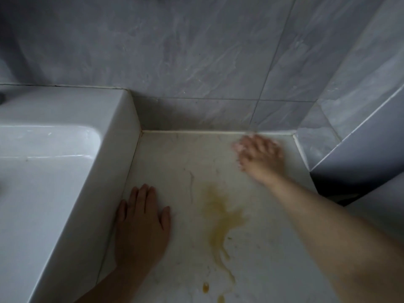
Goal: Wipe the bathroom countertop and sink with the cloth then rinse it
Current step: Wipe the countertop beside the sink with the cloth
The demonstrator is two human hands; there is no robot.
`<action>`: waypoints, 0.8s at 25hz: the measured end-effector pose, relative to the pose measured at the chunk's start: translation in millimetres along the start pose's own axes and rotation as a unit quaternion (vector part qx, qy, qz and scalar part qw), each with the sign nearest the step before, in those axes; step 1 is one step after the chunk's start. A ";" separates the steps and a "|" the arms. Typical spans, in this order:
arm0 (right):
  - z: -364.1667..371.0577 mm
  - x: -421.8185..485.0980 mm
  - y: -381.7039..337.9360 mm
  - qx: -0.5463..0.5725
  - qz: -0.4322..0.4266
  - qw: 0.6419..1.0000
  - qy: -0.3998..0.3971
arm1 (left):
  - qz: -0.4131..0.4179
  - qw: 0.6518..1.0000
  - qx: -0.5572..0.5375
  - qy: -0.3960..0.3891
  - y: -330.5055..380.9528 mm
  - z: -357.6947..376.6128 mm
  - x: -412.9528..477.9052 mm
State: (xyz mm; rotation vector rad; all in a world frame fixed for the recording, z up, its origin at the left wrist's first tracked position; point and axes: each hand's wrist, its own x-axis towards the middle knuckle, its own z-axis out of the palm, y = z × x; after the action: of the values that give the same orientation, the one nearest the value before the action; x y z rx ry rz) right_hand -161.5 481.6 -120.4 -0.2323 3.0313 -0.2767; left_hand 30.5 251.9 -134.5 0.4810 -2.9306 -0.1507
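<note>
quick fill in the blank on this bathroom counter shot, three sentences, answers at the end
1. The left hand lies flat on the countertop, right beside the white ____.
2. The stain on the countertop between the two arms is ____.
3. The blurred hand close to the grey tiled wall is the ____ one.
Missing words: sink; yellow; right.

1 head-worn wide-angle camera looks steeply down and forward from close above the countertop (175, 167), facing the grey tiled wall (196, 51), with the sink (65, 101) at frame left.
</note>
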 end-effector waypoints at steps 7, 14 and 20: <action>9.6 -45.1 12.8 -0.006 0.013 0.999 0.038 | 0.001 1.000 -0.017 0.002 2.2 -4.1 -0.7; -0.3 -6.8 60.2 -0.046 0.009 0.999 0.005 | 0.002 1.000 -0.016 -0.001 1.1 -2.7 0.8; -5.6 -68.5 54.8 -0.119 -0.078 0.990 0.009 | -0.013 1.000 -0.023 -0.003 3.6 -6.1 0.6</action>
State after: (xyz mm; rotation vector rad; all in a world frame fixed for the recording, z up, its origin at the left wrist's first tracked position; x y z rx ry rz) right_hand -102.4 546.7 -120.0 -0.4875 3.0635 0.0748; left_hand 29.9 254.6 -128.0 0.5135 -2.9211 -0.2224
